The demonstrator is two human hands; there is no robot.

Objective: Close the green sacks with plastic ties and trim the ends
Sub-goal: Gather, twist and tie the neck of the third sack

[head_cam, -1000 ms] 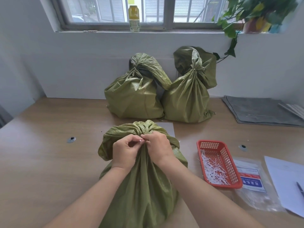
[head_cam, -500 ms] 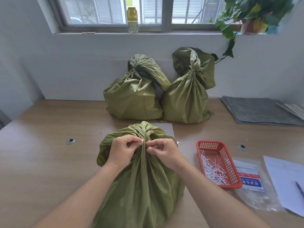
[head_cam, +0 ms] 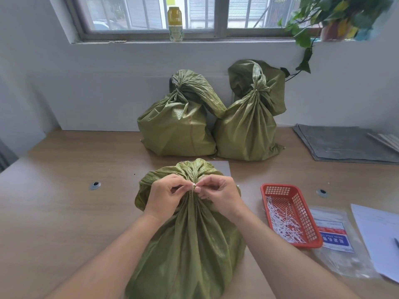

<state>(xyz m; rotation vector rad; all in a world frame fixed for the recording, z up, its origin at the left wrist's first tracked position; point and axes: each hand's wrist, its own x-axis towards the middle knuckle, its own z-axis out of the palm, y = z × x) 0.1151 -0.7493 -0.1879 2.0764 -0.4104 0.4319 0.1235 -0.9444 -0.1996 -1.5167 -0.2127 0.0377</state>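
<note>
pinching with left hand (head_cam: 166, 196) and right hand (head_cam: 220, 196), fingertips of both meeting on a small white plastic tie (head_cam: 194, 186) at the gathered neck of the near green sack (head_cam: 190, 244), centre of frame. both clamped on the tie, other fingers curled. sack upright at lower centre, olive woven cloth, pleated up to the neck, puffed crown above the hands. resting on a light wood table (head_cam: 64, 212) with two round metal grommets (head_cam: 95, 185) (head_cam: 322, 192), left and right of centre. behind, upper centre against a white wall, two more sacks, tied shut, touching side by side: back left sack (head_cam: 174, 130), back right sack (head_cam: 246, 130). three sacks in all. right of centre, one red mesh basket (head_cam: 278, 186) holding many white tie pieces (head_cam: 282, 225); just beside it one clear plastic bag (head_cam: 332, 236) with a blue and red label, then one white sheet (head_cam: 375, 231) at right edge. one grey mat (head_cam: 341, 143) at mid right. up top, a window with one yellow bottle (head_cam: 175, 24) on the sill, one potted plant (head_cam: 319, 16) in upper right corner.
</note>
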